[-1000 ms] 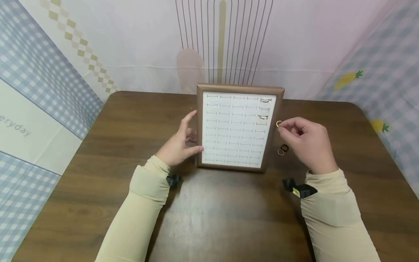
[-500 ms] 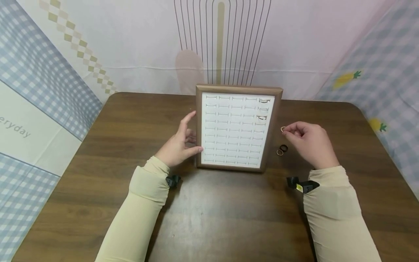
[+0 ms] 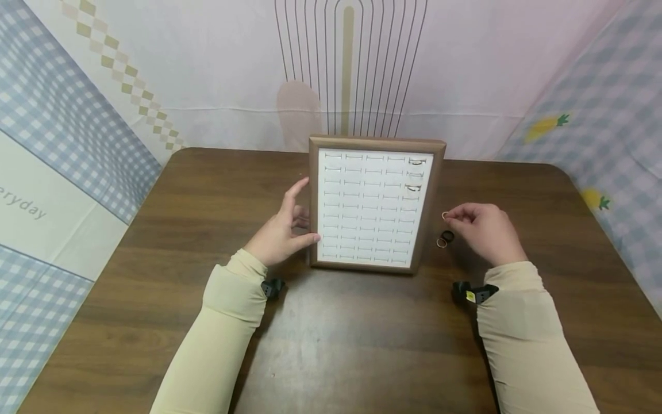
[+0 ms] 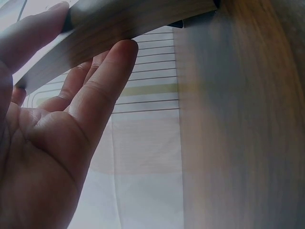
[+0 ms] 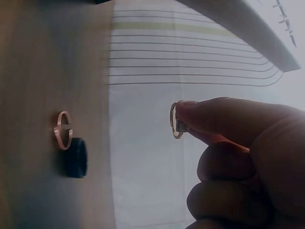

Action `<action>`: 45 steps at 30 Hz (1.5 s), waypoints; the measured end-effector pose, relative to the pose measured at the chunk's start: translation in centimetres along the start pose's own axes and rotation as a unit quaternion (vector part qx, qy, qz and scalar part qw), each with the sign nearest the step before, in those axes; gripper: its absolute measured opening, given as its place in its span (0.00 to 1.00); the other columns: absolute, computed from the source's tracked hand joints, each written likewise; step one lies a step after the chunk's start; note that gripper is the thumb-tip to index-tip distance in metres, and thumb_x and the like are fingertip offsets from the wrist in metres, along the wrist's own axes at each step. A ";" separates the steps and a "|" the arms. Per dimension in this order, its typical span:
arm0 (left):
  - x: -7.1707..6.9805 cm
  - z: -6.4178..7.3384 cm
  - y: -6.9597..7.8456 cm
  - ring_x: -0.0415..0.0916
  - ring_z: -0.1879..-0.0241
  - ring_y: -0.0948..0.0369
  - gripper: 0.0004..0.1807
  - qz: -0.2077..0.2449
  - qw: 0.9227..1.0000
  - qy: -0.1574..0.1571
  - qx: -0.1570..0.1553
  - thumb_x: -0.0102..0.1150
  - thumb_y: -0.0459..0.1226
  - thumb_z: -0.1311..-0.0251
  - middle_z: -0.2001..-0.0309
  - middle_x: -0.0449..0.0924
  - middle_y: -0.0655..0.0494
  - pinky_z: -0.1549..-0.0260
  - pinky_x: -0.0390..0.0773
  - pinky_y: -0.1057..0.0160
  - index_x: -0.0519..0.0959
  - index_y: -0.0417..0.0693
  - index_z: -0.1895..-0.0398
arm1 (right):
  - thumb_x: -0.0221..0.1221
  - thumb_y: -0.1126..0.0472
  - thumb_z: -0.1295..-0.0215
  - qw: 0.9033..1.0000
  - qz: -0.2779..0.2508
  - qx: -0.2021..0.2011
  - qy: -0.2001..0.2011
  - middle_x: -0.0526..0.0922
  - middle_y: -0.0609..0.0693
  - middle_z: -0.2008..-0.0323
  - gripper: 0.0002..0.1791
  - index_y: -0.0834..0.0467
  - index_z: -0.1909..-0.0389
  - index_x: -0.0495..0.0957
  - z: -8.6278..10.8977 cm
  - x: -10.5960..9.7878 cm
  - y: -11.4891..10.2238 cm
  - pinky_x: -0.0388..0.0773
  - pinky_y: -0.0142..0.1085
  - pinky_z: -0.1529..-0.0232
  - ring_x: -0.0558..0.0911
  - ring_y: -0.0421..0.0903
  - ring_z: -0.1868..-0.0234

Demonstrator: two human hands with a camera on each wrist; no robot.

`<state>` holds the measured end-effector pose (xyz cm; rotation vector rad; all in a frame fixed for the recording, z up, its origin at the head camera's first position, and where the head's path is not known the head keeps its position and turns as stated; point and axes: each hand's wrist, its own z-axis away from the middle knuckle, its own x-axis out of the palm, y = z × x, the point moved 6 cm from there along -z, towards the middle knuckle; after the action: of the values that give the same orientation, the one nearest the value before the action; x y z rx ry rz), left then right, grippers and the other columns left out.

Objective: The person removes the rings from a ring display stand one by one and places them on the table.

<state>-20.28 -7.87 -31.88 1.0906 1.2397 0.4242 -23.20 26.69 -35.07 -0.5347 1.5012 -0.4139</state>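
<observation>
A ring display board [image 3: 362, 213] with a brown wooden frame and white slotted panel stands on the table, leaning back slightly. My left hand [image 3: 279, 233] holds its left side, thumb on the front and fingers at the edge and behind. Between thumb and forefinger, my right hand [image 3: 486, 233] pinches a thin gold ring [image 5: 173, 121] with a stone-like setting, right of the board and just above the table. Below that hand lie a black ring [image 3: 447, 236] and an open-ended copper-coloured ring [image 5: 59, 137], close together. Rings [image 3: 414, 188] sit in slots of the panel's rightmost column.
The brown wooden table [image 3: 310, 345] reaches back to a pale cloth backdrop [image 3: 222, 69] with arched lines. Blue checked cloth [image 3: 610, 132] hangs at both sides. A small black camera [image 3: 273, 288] is strapped to each wrist.
My right hand has drawn slightly away from the board's right edge and come down nearer the loose rings, still pinching the gold ring. The left hand keeps its hold on the board.
</observation>
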 end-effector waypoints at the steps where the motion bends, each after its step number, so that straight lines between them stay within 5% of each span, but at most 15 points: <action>1: 0.0 0.0 0.0 0.76 0.54 0.45 0.53 -0.001 1.000 0.001 0.000 0.62 0.28 0.46 0.56 0.76 0.38 0.51 0.74 0.46 0.34 0.57 0.29 | 0.57 0.55 0.36 1.000 0.001 0.001 -0.002 0.83 0.54 0.62 0.11 0.56 0.60 0.82 -0.1 0.1 0.2 0.71 0.38 0.72 0.75 0.49 0.69; 9: 0.5 -1.0 -3.7 0.78 0.56 0.53 0.58 -0.012 1.000 0.009 0.011 0.67 0.35 0.48 0.58 0.78 0.48 0.54 0.76 0.52 0.32 0.75 0.31 | 0.56 0.52 0.35 1.000 0.018 -0.007 -0.022 0.83 0.56 0.61 0.14 0.58 0.61 0.82 -0.2 0.7 1.2 0.70 0.37 0.72 0.76 0.48 0.68; 34: 0.4 -1.1 -3.9 0.78 0.56 0.53 0.58 -0.017 1.000 0.012 0.016 0.67 0.35 0.48 0.58 0.77 0.48 0.54 0.77 0.52 0.32 0.76 0.31 | 0.59 0.51 0.39 0.995 0.043 0.035 -0.081 0.83 0.54 0.62 0.13 0.55 0.61 0.84 -0.5 1.6 2.4 0.71 0.44 0.63 0.77 0.51 0.60; 45: 0.4 -1.0 -3.8 0.78 0.57 0.53 0.58 -0.016 1.000 0.012 0.018 0.66 0.34 0.48 0.58 0.77 0.48 0.54 0.76 0.52 0.32 0.76 0.31 | 0.58 0.52 0.38 0.998 0.025 0.023 -0.044 0.83 0.53 0.63 0.12 0.56 0.61 0.83 -0.3 0.9 1.5 0.71 0.39 0.68 0.76 0.50 0.64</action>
<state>-22.12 -8.87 -35.23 1.0986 1.2878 0.3925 -23.55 27.35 -36.65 -0.4729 1.4140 -0.3806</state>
